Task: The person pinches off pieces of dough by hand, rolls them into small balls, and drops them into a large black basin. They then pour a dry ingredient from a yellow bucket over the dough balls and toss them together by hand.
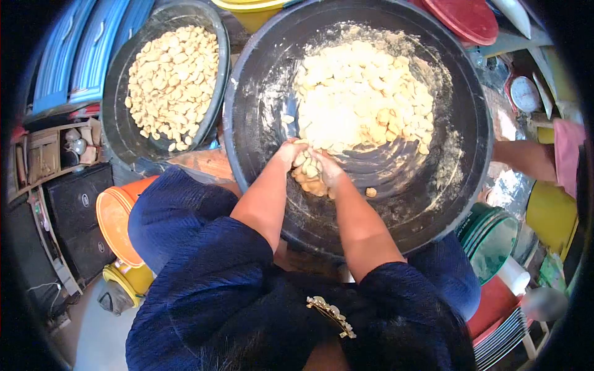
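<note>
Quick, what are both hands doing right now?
Left hand: closed around a clump of floured pieces in the big black basin.
Right hand: closed on the same clump.

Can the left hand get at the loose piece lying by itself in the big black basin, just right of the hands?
Probably not directly: the left hand is cupped with the right hand around a clump of pieces, and the right hand sits between it and the loose piece.

Crowded by stacked plastic: blue corrugated panels (80, 49) upper left, black speaker cabinets (77, 216) beside a cluttered wooden shelf (46, 151), orange bucket (117, 219) and yellow container (133, 278) on pale floor (93, 337), green basins (492, 238) right, lit by daylight.
</note>
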### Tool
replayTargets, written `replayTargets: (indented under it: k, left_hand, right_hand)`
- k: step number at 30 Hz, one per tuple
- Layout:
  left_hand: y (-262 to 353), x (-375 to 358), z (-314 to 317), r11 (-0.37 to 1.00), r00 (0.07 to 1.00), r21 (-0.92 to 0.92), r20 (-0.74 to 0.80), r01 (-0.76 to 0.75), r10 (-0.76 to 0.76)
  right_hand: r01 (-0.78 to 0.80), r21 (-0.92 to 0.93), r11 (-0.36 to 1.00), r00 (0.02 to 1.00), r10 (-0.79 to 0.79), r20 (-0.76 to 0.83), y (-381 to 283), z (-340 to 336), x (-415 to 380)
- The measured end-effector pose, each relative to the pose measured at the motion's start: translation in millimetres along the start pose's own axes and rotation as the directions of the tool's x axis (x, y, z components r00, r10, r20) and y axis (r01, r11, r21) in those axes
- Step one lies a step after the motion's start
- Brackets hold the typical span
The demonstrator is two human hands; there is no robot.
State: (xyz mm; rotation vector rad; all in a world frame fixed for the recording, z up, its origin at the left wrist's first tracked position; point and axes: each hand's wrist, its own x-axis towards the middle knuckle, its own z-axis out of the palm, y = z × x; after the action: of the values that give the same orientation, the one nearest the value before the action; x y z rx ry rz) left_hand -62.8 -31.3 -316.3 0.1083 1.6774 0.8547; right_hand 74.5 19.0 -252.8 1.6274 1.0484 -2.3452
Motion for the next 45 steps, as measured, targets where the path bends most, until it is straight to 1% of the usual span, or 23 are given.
replayTargets:
  k: [2,3,7,10,12,14,15,17,20,21,22,24,26,27,28,31,34,38,40,41,42,44,45]
  left_hand:
    - [12.6,-9.4,-9.8,0.897,0.866,-0.320,0.486,0.305,-0.121]
    - [26.9,-28.6,-4.2,0.899,0.835,-0.321,0.543,0.298,-0.082]
    - [58.3,-88.7,10.6,0.892,0.762,-0.443,0.607,0.089,0.226]
    - [99.8,-156.7,19.6,0.738,0.692,-0.632,0.643,0.237,0.329]
    - [120.4,-186.7,26.6,0.747,0.644,-0.641,0.650,0.178,0.404]
    - [137.7,-204.1,30.2,0.750,0.581,-0.652,0.654,0.109,0.484]
    - [145.1,-213.8,31.0,0.776,0.512,-0.629,0.684,0.051,0.520]
    - [151.9,-233.7,32.5,0.800,0.435,-0.600,0.716,-0.015,0.545]
    - [166.0,-277.4,35.8,0.801,0.430,-0.598,0.712,-0.044,0.555]
    - [168.2,-283.5,32.7,0.813,0.386,-0.578,0.736,-0.071,0.557]
    - [170.5,-292.9,30.7,0.825,0.345,-0.557,0.759,-0.097,0.553]
    - [164.9,-309.5,32.9,0.813,0.408,-0.580,0.732,-0.049,0.546]
    - [163.0,-311.2,35.3,0.785,0.495,-0.619,0.679,-0.011,0.542]
    - [154.7,-295.5,38.2,0.777,0.455,-0.625,0.672,-0.076,0.585]
    - [152.7,-288.9,43.1,0.779,0.453,-0.622,0.675,-0.073,0.582]
    - [149.5,-282.2,57.6,0.758,0.612,-0.644,0.558,-0.108,0.561]
    - [156.7,-267.1,52.1,0.774,0.600,-0.631,0.598,-0.056,0.531]
    - [173.7,-260.8,57.1,0.780,0.674,-0.625,0.565,-0.025,0.475]
    - [175.5,-261.7,61.1,0.844,0.676,-0.529,0.592,-0.085,0.439]
    - [176.6,-264.6,63.1,0.845,0.679,-0.529,0.593,-0.077,0.433]
    - [177.6,-268.3,65.0,0.869,0.686,-0.493,0.615,-0.052,0.390]
    - [176.4,-266.6,66.6,0.891,0.694,-0.454,0.635,-0.021,0.339]
    - [175.0,-263.6,66.6,0.890,0.659,-0.453,0.654,-0.052,0.371]
  right_hand:
    - [-0.024,0.376,0.926,0.951,-0.095,0.295,10.1,-24.4,-0.3]
    - [-0.019,0.416,0.909,0.929,-0.138,0.344,5.1,-36.7,-9.4]
    - [0.294,0.055,0.954,0.856,-0.289,0.429,-51.3,-63.3,-106.7]
    - [0.372,-0.215,0.903,0.908,-0.306,0.286,-99.6,-58.2,-191.2]
    - [0.609,-0.131,0.783,0.781,-0.562,0.270,-96.8,-77.3,-177.4]
    - [0.637,-0.509,0.579,0.744,-0.635,0.209,-118.5,-41.4,-252.5]
    - [0.644,-0.511,0.570,0.735,-0.645,0.207,-115.2,-34.3,-261.8]
    - [0.682,-0.731,-0.019,0.318,-0.892,0.320,-107.6,-26.2,-276.6]
    - [0.713,-0.664,0.222,0.391,-0.914,0.114,-105.7,-25.6,-305.1]
    - [0.802,-0.551,0.232,0.300,-0.953,0.035,-105.4,-37.0,-295.8]
    - [0.884,-0.162,0.438,0.425,-0.898,-0.111,-105.6,-28.9,-312.2]
    - [0.824,-0.434,0.365,0.383,-0.922,-0.050,-107.9,-41.8,-312.5]
    - [0.676,-0.737,0.016,0.218,-0.959,0.179,-106.0,-36.0,-318.7]
    - [0.673,-0.740,-0.022,0.200,-0.957,0.210,-105.5,-23.8,-322.0]
    - [0.651,-0.754,0.082,0.330,-0.926,0.185,-103.1,-12.8,-326.1]
    - [0.574,-0.817,-0.056,0.267,-0.930,0.251,-101.0,-15.7,-300.3]
    - [0.852,-0.142,0.505,0.489,-0.862,-0.130,-118.2,-24.7,-289.7]
    - [0.843,-0.376,0.385,0.364,-0.923,-0.128,-134.4,-40.6,-286.7]
    - [0.715,-0.695,-0.073,0.070,-0.982,0.175,-134.4,-34.9,-278.7]
    - [0.787,-0.617,-0.006,0.066,-0.993,0.093,-131.2,-20.5,-274.3]
    - [0.787,-0.617,0.004,0.075,-0.993,0.090,-132.9,-28.0,-269.3]
    - [0.742,-0.624,0.244,0.339,-0.940,0.035,-137.6,-46.8,-257.3]
    - [0.750,-0.474,0.461,0.447,-0.882,-0.152,-148.3,-42.9,-269.5]
